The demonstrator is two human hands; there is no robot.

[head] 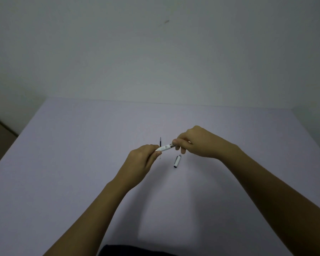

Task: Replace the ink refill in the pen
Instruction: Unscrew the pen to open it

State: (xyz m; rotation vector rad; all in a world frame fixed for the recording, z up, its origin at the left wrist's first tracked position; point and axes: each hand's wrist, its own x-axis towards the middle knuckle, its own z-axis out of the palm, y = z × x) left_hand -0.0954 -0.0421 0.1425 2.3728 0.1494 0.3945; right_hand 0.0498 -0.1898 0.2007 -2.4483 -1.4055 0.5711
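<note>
Pen barrel: white, smooth, looks like glossy plastic, w/ a shiny metal-looking end at right. Cap: same white glossy finish. Refill: thin, dark, material unclear. Table: matt, pale lilac, smooth, no shine.

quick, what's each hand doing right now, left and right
Left hand: closed on the white pen barrel.
Right hand: closed, fingertips pinching the pen's metal end.

Pale table; white pen cap laid near centre; thin dark refill laid just left, farther back.
</note>
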